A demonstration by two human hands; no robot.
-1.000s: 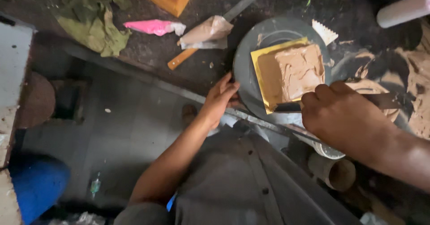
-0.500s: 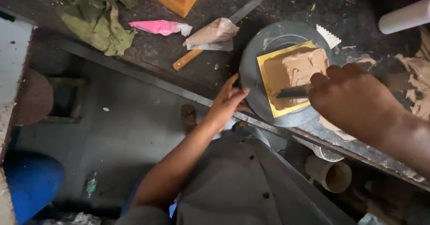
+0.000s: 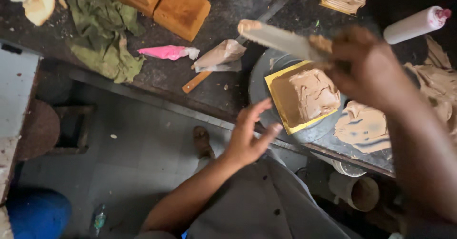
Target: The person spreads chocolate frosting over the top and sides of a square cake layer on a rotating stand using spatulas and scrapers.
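Right hand, fist closed on the palette knife, has lifted its icing-tipped blade off the square cake on the turntable near the worktop's front edge; left hand, fingers spread, has let go of the rim, so spreading pauses.

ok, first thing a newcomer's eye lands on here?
Probably the right hand raised mid-frame, holding a frosting-smeared spatula above the square cake, which sits on a yellow board on the grey turntable. Next, the pink piping bag lying on the dark bench, and the left hand open near the turntable's edge.
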